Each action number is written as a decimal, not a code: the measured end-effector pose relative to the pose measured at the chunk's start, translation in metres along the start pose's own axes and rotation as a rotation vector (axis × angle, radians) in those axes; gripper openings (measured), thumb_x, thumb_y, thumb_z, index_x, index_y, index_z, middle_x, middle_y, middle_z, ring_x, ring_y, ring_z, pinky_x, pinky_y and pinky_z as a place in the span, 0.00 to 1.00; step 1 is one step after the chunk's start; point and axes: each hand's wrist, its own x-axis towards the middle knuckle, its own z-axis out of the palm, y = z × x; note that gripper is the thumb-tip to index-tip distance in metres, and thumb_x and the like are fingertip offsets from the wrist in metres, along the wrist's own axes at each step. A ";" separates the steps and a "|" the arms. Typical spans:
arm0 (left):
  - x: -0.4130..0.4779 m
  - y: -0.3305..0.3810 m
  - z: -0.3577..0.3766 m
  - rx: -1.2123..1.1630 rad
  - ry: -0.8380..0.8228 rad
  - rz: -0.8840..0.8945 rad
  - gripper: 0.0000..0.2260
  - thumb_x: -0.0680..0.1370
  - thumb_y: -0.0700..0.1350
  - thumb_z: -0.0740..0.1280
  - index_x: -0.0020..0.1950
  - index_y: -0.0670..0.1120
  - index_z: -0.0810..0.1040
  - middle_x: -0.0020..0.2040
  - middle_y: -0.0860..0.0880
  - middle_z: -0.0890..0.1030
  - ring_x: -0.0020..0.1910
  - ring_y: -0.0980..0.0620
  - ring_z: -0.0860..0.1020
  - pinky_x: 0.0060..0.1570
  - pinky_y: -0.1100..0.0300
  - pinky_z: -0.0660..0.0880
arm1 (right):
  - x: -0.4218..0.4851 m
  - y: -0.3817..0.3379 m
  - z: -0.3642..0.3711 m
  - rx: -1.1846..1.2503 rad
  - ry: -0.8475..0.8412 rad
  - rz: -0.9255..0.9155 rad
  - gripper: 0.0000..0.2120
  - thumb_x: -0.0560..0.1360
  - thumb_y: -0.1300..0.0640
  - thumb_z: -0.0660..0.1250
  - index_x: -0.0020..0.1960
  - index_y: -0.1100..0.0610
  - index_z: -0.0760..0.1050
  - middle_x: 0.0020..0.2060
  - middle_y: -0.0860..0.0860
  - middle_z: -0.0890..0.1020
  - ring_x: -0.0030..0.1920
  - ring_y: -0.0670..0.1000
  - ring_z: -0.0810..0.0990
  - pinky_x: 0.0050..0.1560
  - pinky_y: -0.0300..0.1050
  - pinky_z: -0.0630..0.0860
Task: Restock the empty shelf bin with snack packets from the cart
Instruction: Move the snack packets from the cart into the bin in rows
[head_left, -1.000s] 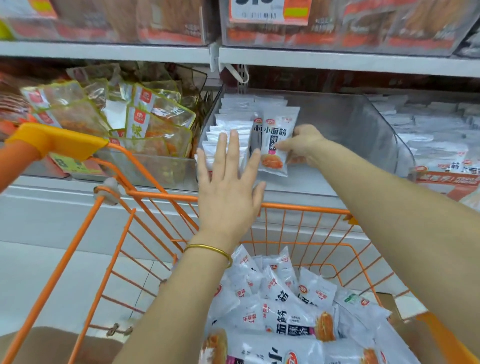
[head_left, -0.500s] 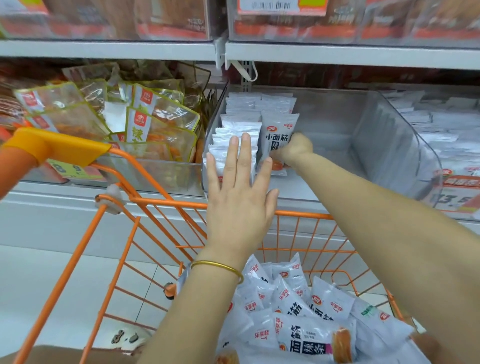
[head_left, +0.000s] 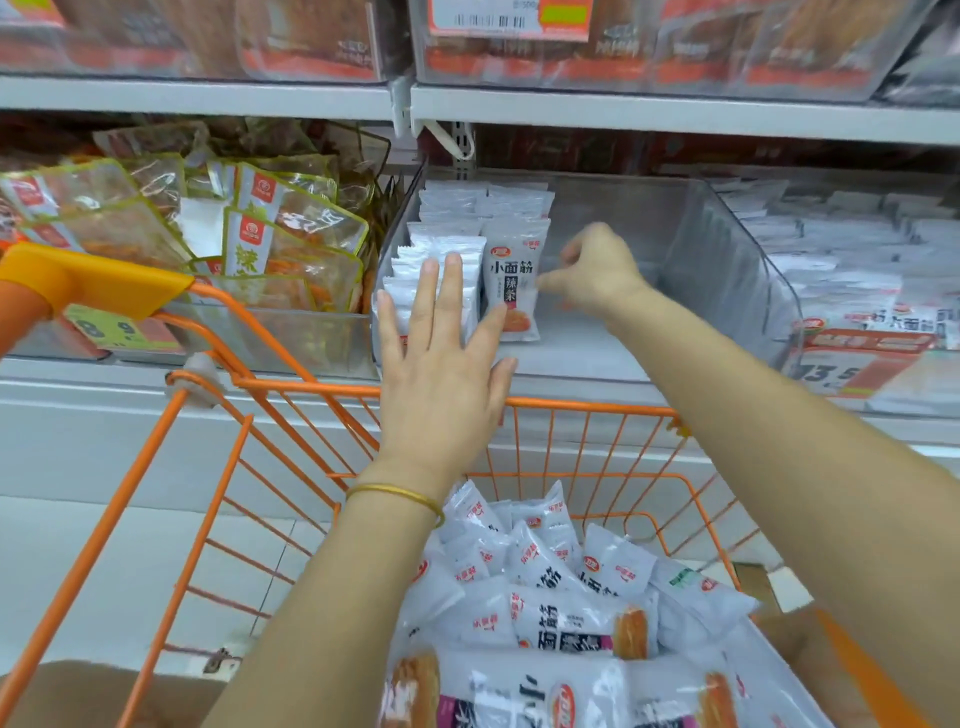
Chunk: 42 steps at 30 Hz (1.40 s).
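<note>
As left hand lies flat against the packets, right hand hovers beside, empty.

- The left hand is bare; a thin gold bangle circles the wrist, just back from the fingers.
- The bangle is a plain, smooth, narrow ring, one colour along the part that shows.
- The right hand is bare, as is the wrist behind its fingers.
- Both forearms are bare right to the picture's edge.

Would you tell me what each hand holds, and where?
Nothing is gripped: left hand lies flat against the packet row; right hand hovers beside the upright packet, at its right edge.
</note>
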 end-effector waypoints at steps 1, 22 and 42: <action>0.002 0.001 -0.005 -0.010 0.006 0.004 0.22 0.76 0.54 0.53 0.64 0.48 0.75 0.75 0.38 0.60 0.75 0.39 0.56 0.69 0.34 0.50 | -0.018 -0.003 -0.014 0.057 0.008 -0.052 0.13 0.69 0.62 0.74 0.47 0.58 0.71 0.38 0.49 0.72 0.47 0.55 0.79 0.47 0.54 0.81; -0.025 0.038 -0.029 -0.341 0.103 0.130 0.10 0.75 0.50 0.63 0.52 0.49 0.81 0.61 0.51 0.78 0.60 0.47 0.69 0.58 0.49 0.62 | -0.145 0.070 -0.044 -0.534 -0.734 -0.101 0.12 0.74 0.64 0.66 0.39 0.56 0.64 0.38 0.52 0.68 0.42 0.56 0.76 0.43 0.56 0.81; 0.002 0.046 -0.048 -1.172 -0.025 -0.561 0.09 0.76 0.49 0.68 0.50 0.46 0.78 0.42 0.45 0.82 0.44 0.46 0.80 0.49 0.47 0.77 | -0.109 0.034 -0.057 0.424 -0.590 0.037 0.05 0.72 0.55 0.68 0.48 0.54 0.78 0.40 0.50 0.85 0.36 0.48 0.83 0.33 0.37 0.79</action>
